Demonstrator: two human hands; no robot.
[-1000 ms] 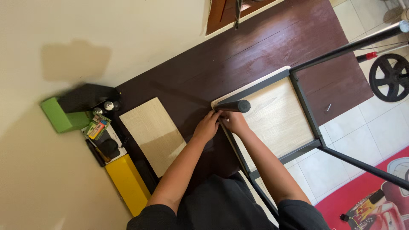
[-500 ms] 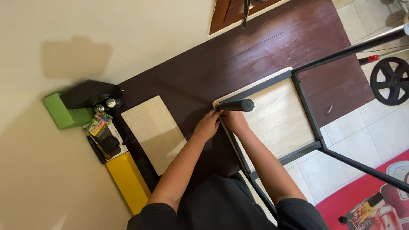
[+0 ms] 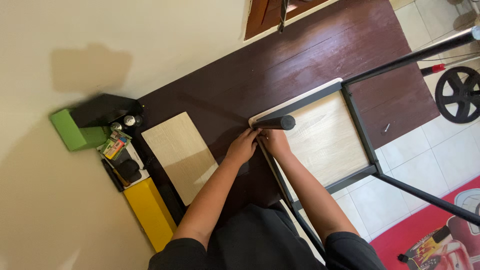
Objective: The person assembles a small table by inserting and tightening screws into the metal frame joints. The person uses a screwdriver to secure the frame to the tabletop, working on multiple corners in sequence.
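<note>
From the green box [image 3: 75, 131] and loose wood panel [image 3: 179, 156] I saw on the dark floor, my left hand [image 3: 243, 147] and right hand [image 3: 274, 142] pinched together at the upturned table's corner beneath its black leg [image 3: 275, 123], their grip hidden.

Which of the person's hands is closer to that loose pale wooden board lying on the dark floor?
Left. The left hand is just right of the board, apart from it; the right hand lies farther off.

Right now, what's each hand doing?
Left hand: fingers curled at the black table leg base, grip unclear.
Right hand: same corner, cannot tell.
</note>
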